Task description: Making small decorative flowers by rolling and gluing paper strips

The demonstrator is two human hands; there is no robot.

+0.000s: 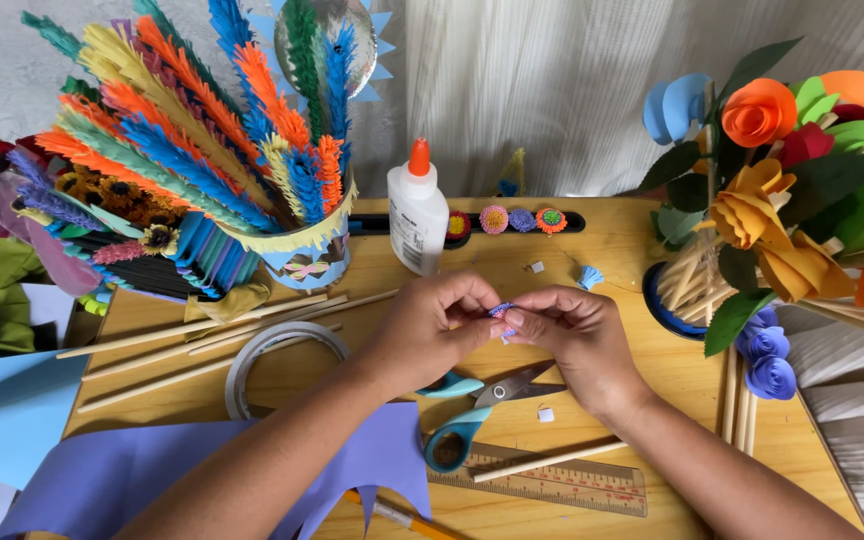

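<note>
At the far left, a pot [302,255] stands crammed with fringed paper feathers [182,130] in orange, blue, yellow and green, all looking finished. In front of it lie thin wooden sticks [202,340], a roll of tape [272,355] and a sheet of purple paper [152,470] with spiky cut edges.

A glue bottle [418,210] with an orange cap stands behind, and beside it a dark tray holds four small rolled paper flowers [507,220], already made.

In the middle, the left hand [437,325] and the right hand [577,335] meet above the table, fingertips pinched together on a small strip of purple-blue paper [501,312]; both hands are closed tight around it, and it looks only partly rolled, so this piece seems to be mid-way. Under them lie blue-handled scissors [487,400], a wooden ruler [552,485] and tiny paper scraps [546,413].

To the right, a bunch of paper roses [767,200] with green leaves stands complete.
</note>
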